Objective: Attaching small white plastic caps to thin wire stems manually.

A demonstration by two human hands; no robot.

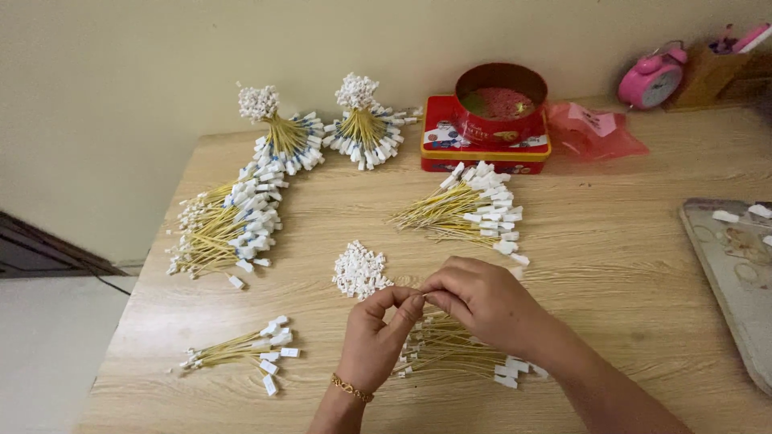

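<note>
Left hand (376, 329): palm up w/ gold bracelet, grip pinched narrow on a tiny piece at the fingertips; piece too small to tell.
Right hand (480, 296): fingertips met the left's, grip also pinched on that spot.
Wire bundle (450, 347): yellow wires w/ white tags, lay on counter (627, 273) just under both hands.
White caps pile (359, 270): just left of hands.
Other bundles: one centre (470, 206), one lower left (241, 350).
Red tin (486, 135): at back, near wall.

Left hand (374, 333) and right hand (482, 297) raised together, fingers (414, 301) pinched tip to tip, wrists angled inward
</note>
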